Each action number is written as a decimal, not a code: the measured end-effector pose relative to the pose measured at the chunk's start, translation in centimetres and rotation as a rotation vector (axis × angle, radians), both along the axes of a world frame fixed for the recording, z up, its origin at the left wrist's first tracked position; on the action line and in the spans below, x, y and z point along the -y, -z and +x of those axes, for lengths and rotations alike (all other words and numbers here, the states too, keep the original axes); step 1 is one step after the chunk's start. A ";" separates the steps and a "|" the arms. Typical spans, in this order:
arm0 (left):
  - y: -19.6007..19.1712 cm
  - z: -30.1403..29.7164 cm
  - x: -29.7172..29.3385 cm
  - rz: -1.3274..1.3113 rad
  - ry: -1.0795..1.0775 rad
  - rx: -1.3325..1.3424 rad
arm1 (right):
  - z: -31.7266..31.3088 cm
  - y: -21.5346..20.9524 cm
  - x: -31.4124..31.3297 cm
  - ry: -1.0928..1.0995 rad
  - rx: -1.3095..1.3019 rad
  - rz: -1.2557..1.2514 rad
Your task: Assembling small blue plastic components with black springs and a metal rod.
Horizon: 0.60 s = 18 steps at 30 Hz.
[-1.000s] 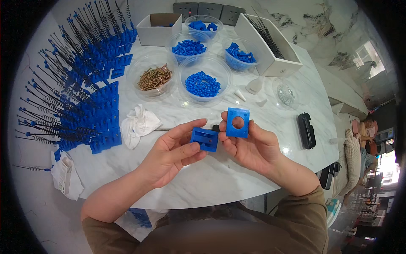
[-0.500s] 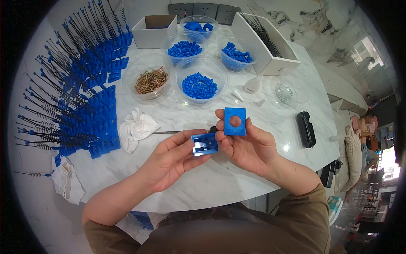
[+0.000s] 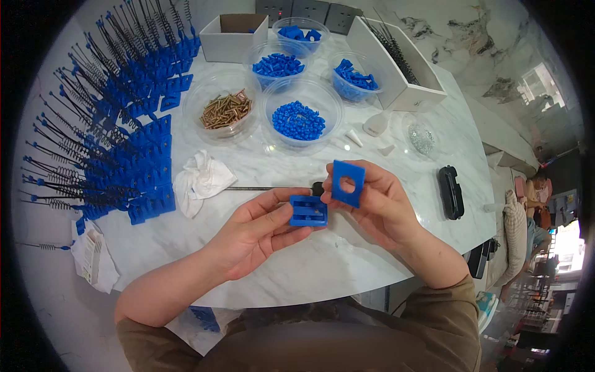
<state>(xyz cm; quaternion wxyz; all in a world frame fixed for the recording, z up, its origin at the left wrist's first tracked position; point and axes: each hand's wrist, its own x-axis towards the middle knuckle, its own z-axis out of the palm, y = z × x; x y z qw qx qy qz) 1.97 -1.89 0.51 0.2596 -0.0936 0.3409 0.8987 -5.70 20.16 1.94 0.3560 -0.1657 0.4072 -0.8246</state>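
Observation:
Between the thumb and fingers of my left hand (image 3: 260, 232) is a small blue plastic housing (image 3: 309, 211), its slotted openings facing me. My right hand (image 3: 385, 204) pinches a flat blue plastic plate (image 3: 348, 183) with a round hole through its middle. The plate stands tilted, just above and to the right of the housing, with a narrow gap between the two. Behind my hands on the marble table lies a thin metal rod with a black handle (image 3: 318, 188), which looks like a screwdriver.
Clear tubs hold small blue beads (image 3: 298, 121), brass-coloured screws (image 3: 226, 110) and blue plastic parts (image 3: 277, 64). Rows of blue pieces with black springs (image 3: 152, 161) cover the left side. A crumpled tissue (image 3: 203, 181) and a black case (image 3: 450, 192) flank my hands.
The housing has turned in my left hand, so its slots now face me. My right hand has tilted the plate and shifted slightly right.

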 end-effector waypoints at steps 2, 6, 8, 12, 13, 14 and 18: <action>-0.1 0.0 -0.1 0.005 0.014 -0.023 | 0.2 -0.2 0.2 0.042 -0.183 0.072; 0.0 0.5 -0.2 -0.007 0.063 -0.045 | 0.2 -1.6 0.4 0.116 -0.899 0.394; 0.1 0.7 -0.3 0.007 0.076 -0.050 | 0.8 -1.9 0.4 0.156 -1.053 0.483; 0.6 0.8 -0.6 0.035 0.069 -0.056 | 1.0 -2.1 0.6 0.168 -1.379 0.619; 0.6 0.9 -0.6 0.017 0.058 -0.070 | 1.1 -2.2 0.7 0.165 -1.428 0.620; 0.7 1.0 -0.5 0.018 0.056 -0.064 | 1.1 -2.3 0.8 0.162 -1.477 0.620; 0.7 1.1 -0.5 0.027 0.048 -0.038 | 1.2 -2.0 0.7 0.171 -1.462 0.658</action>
